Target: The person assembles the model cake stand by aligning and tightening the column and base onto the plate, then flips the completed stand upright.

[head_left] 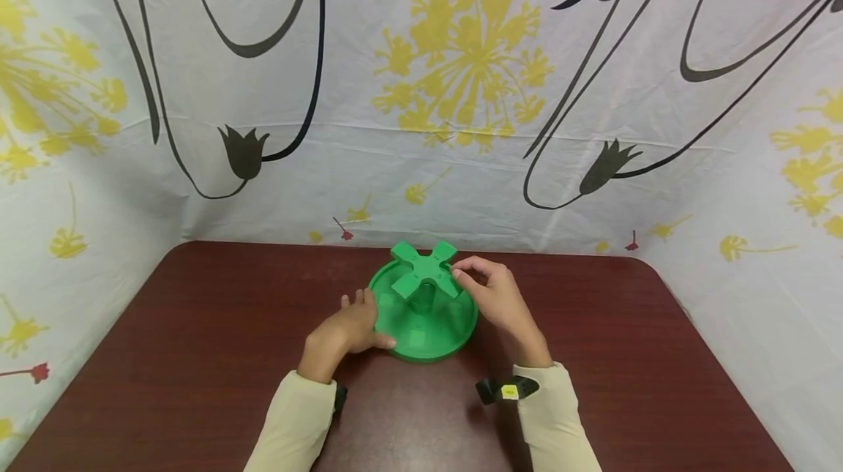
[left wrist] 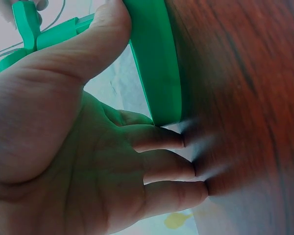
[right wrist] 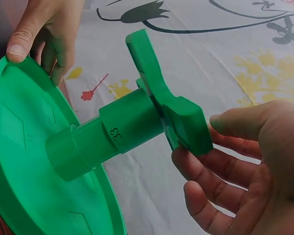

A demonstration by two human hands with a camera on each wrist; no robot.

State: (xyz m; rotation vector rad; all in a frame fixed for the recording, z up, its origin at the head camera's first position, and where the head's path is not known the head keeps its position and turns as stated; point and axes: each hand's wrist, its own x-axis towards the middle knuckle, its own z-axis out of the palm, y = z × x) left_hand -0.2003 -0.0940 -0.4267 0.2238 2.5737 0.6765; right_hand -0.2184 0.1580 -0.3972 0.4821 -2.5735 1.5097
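A round green plastic dish with a raised rim sits on the table, a short post rising from its middle. On that post stands a green four-armed cross piece, whose sleeve is marked 33 in the right wrist view. My left hand grips the dish's left side, thumb over the rim and fingers along the outside, their tips touching the table in the left wrist view. One arm of the cross is pinched between the thumb and fingers of my right hand. Part of the dish's left rim is hidden by the left hand.
The dark red-brown table has rounded far corners. Behind it and on both sides hangs a white cloth printed with grey and yellow flowers. A dark wrist strap sits at the right sleeve.
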